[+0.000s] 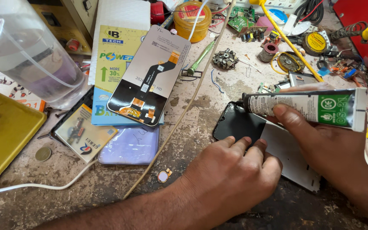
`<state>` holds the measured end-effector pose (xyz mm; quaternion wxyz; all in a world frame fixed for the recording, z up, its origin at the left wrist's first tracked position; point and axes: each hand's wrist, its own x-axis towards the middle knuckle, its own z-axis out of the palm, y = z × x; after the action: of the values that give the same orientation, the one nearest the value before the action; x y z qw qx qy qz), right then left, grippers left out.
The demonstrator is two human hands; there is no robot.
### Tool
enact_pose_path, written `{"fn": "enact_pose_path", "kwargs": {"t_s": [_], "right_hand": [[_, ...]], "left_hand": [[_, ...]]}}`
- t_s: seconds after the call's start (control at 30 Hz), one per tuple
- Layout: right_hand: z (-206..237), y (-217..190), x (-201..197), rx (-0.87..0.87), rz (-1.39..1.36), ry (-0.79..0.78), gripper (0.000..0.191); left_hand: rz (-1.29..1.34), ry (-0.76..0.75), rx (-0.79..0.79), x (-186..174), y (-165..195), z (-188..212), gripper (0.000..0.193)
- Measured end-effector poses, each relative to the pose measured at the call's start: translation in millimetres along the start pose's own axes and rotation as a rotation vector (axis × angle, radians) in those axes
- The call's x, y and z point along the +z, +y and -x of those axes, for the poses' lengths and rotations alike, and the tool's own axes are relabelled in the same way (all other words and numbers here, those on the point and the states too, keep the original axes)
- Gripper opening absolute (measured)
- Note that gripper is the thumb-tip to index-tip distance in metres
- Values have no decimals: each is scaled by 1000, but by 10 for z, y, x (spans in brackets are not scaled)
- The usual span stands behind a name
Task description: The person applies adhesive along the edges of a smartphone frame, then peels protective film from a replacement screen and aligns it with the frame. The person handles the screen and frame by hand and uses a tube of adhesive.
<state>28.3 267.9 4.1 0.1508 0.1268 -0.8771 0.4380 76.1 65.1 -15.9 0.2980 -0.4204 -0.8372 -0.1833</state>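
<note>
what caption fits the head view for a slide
Right hand squeezes a glue tube onto a phone frame pinned by the left hand.

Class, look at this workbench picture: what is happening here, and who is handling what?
A person is working on a black phone frame lying on a worn, cluttered workbench. The left hand presses down on the frame to steady it. The right hand grips a white and green glue tube, its black nozzle touching the frame's upper edge. A replacement screen panel with orange flex cable lies face down nearby on a printed box.
</note>
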Motion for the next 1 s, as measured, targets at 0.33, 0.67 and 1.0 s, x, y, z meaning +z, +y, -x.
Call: {"fn": "enact_pose_path", "kwargs": {"t_s": [0.33, 0.67, 1.0], "right_hand": [[2, 38, -17, -70, -130, 0, 22], [-16, 156, -24, -11, -155, -10, 15], [-32, 140, -14, -68, -58, -25, 17]], "left_hand": [[56, -16, -12, 44, -44, -10, 22], [66, 1, -14, 84, -43, 1, 25], [40, -17, -10, 55, -44, -9, 19]]}}
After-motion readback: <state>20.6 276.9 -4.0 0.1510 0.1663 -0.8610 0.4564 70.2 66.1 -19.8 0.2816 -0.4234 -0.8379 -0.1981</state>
